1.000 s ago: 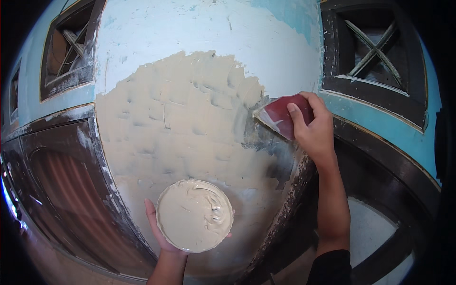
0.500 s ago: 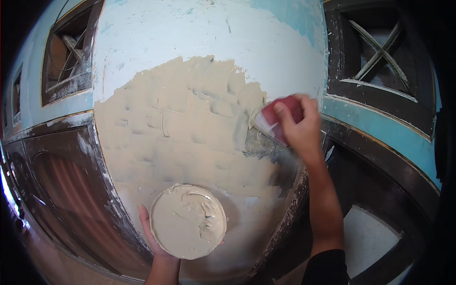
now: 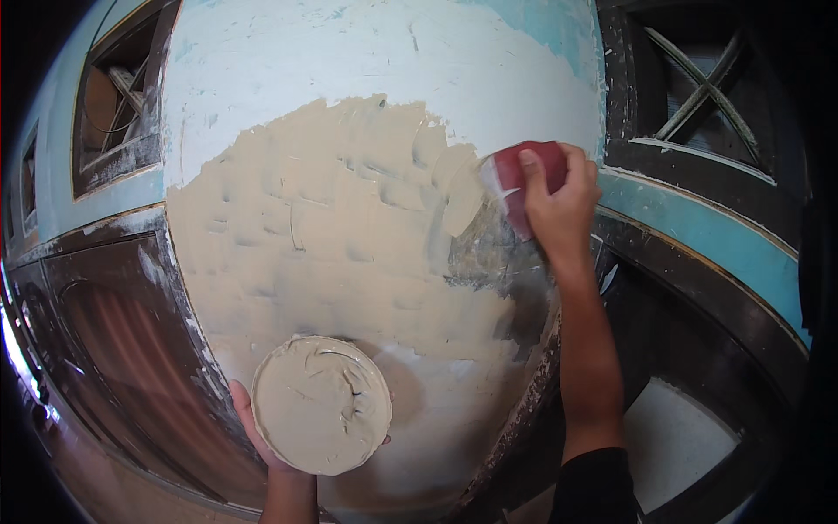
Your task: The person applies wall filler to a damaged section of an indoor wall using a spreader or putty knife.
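Note:
My right hand (image 3: 563,205) grips a red, flat putty scraper (image 3: 515,179), its whitish edge against the wall at the right border of a beige putty patch (image 3: 323,218). Just below the scraper lies a bare, dark grey stretch of wall (image 3: 497,253). Low in the view, my left hand (image 3: 249,419) holds a round tub (image 3: 323,406) from beneath and the side. Thick beige putty fills the tub, its surface ridged and scooped on the right. Most of the left fingers are hidden behind the tub.
White and pale blue wall (image 3: 305,52) spreads above the putty. A worn dark door frame (image 3: 113,323) stands at left, a dark frame (image 3: 698,288) at right. Window openings with crossed bars, including the right one (image 3: 707,87), sit higher on both sides.
My right hand has moved the scraper slightly up and right, leaving a fresh beige smear on the dark patch. The tub in my left hand has shifted a little to the left.

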